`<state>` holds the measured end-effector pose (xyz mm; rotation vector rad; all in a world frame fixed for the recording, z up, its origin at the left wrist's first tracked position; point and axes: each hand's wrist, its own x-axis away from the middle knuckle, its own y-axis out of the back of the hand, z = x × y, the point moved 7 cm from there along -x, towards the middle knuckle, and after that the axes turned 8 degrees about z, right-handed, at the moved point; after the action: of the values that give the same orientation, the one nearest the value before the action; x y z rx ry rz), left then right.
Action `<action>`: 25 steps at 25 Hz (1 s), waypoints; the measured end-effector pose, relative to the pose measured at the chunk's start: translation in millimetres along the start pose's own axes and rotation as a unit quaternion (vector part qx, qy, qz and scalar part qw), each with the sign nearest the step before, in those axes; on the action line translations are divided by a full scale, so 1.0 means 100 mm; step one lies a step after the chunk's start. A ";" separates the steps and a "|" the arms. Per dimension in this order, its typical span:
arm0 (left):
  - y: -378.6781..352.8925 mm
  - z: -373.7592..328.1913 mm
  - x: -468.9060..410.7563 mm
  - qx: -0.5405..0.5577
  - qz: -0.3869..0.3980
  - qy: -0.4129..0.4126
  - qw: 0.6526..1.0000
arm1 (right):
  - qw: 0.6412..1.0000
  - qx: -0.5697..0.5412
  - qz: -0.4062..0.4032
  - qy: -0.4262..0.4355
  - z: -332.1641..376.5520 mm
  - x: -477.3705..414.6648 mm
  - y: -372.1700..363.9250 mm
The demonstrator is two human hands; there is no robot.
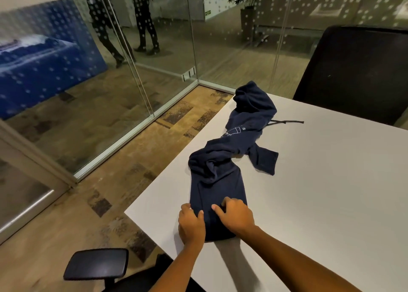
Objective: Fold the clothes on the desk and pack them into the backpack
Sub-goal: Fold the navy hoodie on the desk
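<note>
Both hands were down on the near end of the navy hoodie (220, 181), side by side and almost touching. The left hand (191, 224) gripped the hem at its left edge, thumb laid over the top of the cloth and the fingers curled round the side of it. The right hand (235, 217) sat just beside it on the cloth, knuckles raised, fingers curled in and thumb stretched out to the left, pinching up the fabric. The hoodie lay on the white surface (320, 192) as one long twisted rope, running away from the person close along the left edge. Its hood (251, 97) was heaped right at the far left corner; whether it hung over the edge I could not tell. One sleeve (265, 161) stuck out to the right about halfway along, and a dark drawstring (287, 121) trailed further out on that side. To the right of the garment the surface ran broad and flat as far as a black office chair (357, 71) at the far edge. On the left the surface dropped off to patterned floor (123, 163), with a glass wall (132, 71) beyond and a chair armrest (97, 264) below the near corner.
</note>
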<state>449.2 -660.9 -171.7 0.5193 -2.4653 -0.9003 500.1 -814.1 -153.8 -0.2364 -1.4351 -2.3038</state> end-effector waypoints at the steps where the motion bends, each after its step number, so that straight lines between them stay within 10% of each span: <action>1: -0.01 0.04 -0.02 0.021 0.015 0.028 0.999 | 0.998 -0.054 0.010 -0.002 0.06 -0.03 -0.04; 16: -0.06 0.08 -0.13 0.084 0.136 0.085 0.983 | 0.989 -0.144 -0.010 -0.016 0.06 0.02 -0.04; 25: 0.39 0.29 -0.27 -0.046 0.114 0.084 0.989 | 0.911 -0.325 -0.229 -0.111 -0.81 0.50 0.91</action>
<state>448.6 -605.2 -173.0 0.2619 -2.2622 -0.8368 500.4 -933.6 -98.3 -0.3940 -0.8091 -3.1879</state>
